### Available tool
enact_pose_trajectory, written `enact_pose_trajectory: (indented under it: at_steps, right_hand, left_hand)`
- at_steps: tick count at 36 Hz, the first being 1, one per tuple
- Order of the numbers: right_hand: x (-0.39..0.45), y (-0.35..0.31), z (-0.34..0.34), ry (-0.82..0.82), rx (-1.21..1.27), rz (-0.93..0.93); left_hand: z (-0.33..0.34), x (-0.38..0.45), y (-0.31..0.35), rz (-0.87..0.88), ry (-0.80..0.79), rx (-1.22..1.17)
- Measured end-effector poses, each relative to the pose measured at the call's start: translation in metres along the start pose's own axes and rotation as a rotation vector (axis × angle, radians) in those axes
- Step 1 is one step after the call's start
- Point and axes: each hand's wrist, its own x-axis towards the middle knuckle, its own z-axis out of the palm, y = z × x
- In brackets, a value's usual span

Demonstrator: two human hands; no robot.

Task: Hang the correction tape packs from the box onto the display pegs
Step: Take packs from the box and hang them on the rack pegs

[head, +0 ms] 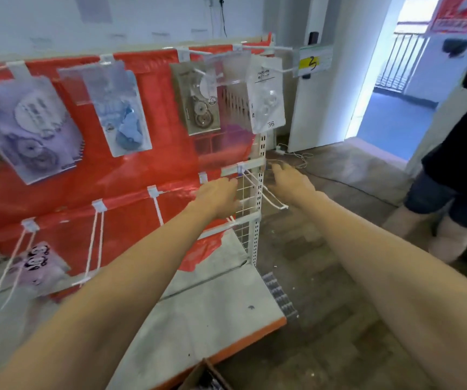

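Both my arms reach toward an empty white double-wire peg at the right end of the red-backed display rack. My left hand is just left of that peg, fingers reaching toward its base and holding nothing. My right hand hovers to its right with straight fingers, also empty. Several correction tape packs hang on upper pegs: a purple one, a blue one, a grey one and a white one. A corner of the cardboard box shows at the bottom edge.
Empty white pegs stick out along the lower row, and a purple pack hangs low left. The grey shelf base lies below. A person in dark clothes stands at the right near an open doorway.
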Motion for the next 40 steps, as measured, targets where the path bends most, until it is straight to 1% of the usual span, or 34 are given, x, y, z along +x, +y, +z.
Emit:
enact_pose_trajectory:
  at_steps: [5,7,12,20,25,29,32,34,37,40]
  right_hand:
    - [-0.074,-0.016,0.033,-0.092,-0.060,0.039]
    - [-0.105,-0.021,0.047,-0.140,-0.075,0.056]
    - [-0.168,-0.027,0.075,-0.192,-0.080,0.147]
    - [-0.256,-0.034,0.121,-0.271,-0.089,0.241]
    - [-0.312,-0.052,0.177,-0.323,0.016,0.283]
    - [-0.369,-0.076,0.220,-0.435,0.111,0.302]
    - [-0.406,-0.090,0.242,-0.510,0.164,0.318]
    - [-0.423,-0.097,0.252,-0.532,0.198,0.348]
    - [-0.437,-0.104,0.261,-0.518,0.221,0.379]
    - [-0.443,-0.115,0.265,-0.498,0.247,0.397]
  left_hand:
    - [0.027,-0.050,0.007,0.115,0.024,-0.092]
    - [0.043,-0.071,0.010,0.163,-0.005,-0.087]
    - [0.079,-0.113,0.016,0.283,-0.111,-0.002]
    - [0.136,-0.184,0.030,0.280,-0.289,-0.042]
    - [0.177,-0.260,0.035,0.238,-0.404,-0.026]
    - [0.206,-0.323,0.033,0.234,-0.523,0.027]
    - [0.223,-0.355,0.027,0.213,-0.572,0.024]
    - [0.230,-0.370,0.022,0.223,-0.595,0.034]
    - [0.233,-0.384,0.015,0.244,-0.599,0.047]
    - [0.233,-0.392,0.008,0.212,-0.596,-0.001]
